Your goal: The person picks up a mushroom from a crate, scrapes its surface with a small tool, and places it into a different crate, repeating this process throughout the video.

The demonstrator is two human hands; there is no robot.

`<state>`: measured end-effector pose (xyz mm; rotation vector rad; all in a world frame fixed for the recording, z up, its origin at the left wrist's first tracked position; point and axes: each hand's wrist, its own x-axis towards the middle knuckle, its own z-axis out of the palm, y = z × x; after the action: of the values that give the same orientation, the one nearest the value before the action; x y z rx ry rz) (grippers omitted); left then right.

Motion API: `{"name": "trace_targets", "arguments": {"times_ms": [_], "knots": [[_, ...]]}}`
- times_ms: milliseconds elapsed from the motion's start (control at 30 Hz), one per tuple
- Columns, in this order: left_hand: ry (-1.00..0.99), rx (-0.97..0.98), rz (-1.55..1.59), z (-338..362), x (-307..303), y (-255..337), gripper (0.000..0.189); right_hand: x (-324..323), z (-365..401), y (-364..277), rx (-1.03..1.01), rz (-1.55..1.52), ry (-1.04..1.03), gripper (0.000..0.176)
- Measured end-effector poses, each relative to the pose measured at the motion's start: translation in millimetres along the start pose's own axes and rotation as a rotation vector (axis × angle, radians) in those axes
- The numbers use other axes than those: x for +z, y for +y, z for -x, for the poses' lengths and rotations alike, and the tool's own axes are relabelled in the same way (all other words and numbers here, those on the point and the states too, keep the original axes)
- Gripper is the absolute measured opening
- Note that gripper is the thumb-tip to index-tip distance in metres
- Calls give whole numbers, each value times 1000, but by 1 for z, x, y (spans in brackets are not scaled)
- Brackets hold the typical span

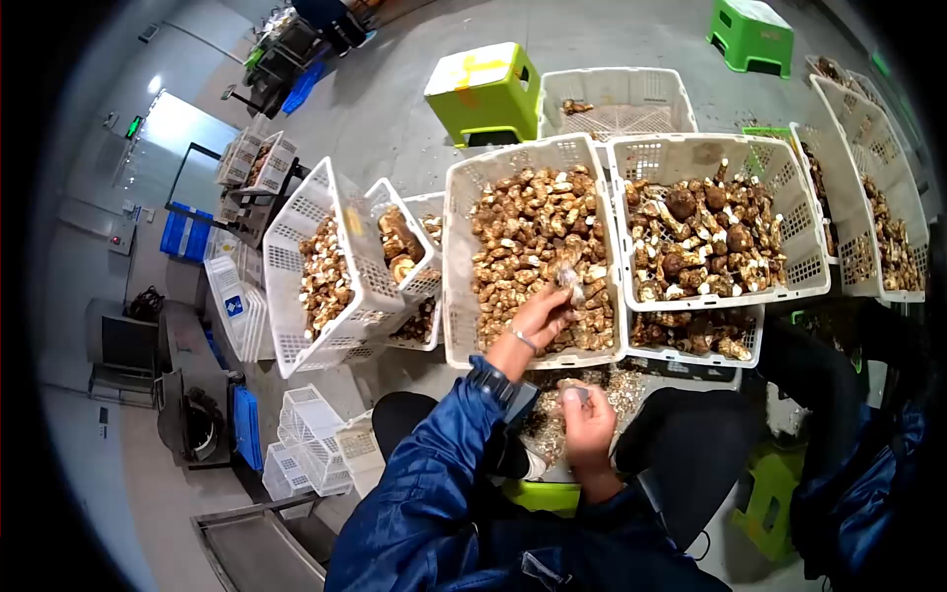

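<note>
My left hand [543, 316], with a watch and a bracelet at the wrist, reaches over the middle white basket [456, 286]. Its fingers close on a mushroom [569, 278] with a pale, blurred end, just above the heap of brown mushrooms [533, 222] in that basket. Nearer my lap, my right hand [589, 424] is closed with the thumb up. A small greyish thing shows at its fingertips; I cannot make out what it is. Below the hands, pale trimmings [626, 395] litter the floor between my knees.
A basket of larger, dark-capped mushrooms [705, 232] stands to the right, on top of another basket [691, 340]. More mushroom baskets [281, 257] stand on the left. Green stools [483, 94] are beyond. A person in a blue sleeve [868, 483] sits close at my right.
</note>
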<state>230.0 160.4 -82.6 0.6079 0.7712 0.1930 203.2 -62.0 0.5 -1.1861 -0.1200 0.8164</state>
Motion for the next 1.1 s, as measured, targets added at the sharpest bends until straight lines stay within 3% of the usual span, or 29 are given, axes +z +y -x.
{"name": "trace_targets", "arguments": {"times_ms": [100,133,167,233,267,300,367,400,500,600,700,733,833,867,900,967,1033,1100], "knots": [[13,175,-18,68,-1,-9,37,-2,-3,4,-90,20,15,25],[49,224,-59,96,10,-10,39,-3,-2,5,-104,84,29,25],[-54,261,-61,92,-26,-28,32,-7,-4,13,-149,242,48,23],[50,327,-76,139,4,-29,31,-5,2,1,-338,422,19,23],[28,417,-80,141,-8,-41,32,0,7,-6,-251,370,7,24],[56,443,-133,154,-5,-42,39,1,5,0,-361,367,-4,24],[113,460,-245,172,-5,-49,51,-3,12,8,-198,214,-64,24],[135,509,-272,179,-3,-53,63,-2,16,2,-213,295,-92,24],[176,645,-405,197,2,-58,65,-3,23,4,-316,345,-148,22],[206,719,-560,206,-1,-61,59,-7,32,-6,-223,404,-198,20],[136,636,-288,223,8,-60,52,-20,28,-1,-175,383,-221,18],[145,647,-324,221,4,-62,46,-20,28,2,-174,270,-243,18],[192,514,-162,228,9,-68,38,-13,44,-21,-213,412,-252,20],[206,537,-126,226,13,-71,33,-12,46,-16,-248,346,-270,21],[195,497,-84,226,12,-75,29,-14,42,-13,-466,514,-277,21],[219,412,20,223,15,-82,19,-18,43,-6,-343,429,-229,19],[216,158,162,223,7,-81,13,-25,42,-16,-188,434,-220,18],[139,85,317,221,4,-85,14,-28,37,-5,-221,371,-221,17]]}}
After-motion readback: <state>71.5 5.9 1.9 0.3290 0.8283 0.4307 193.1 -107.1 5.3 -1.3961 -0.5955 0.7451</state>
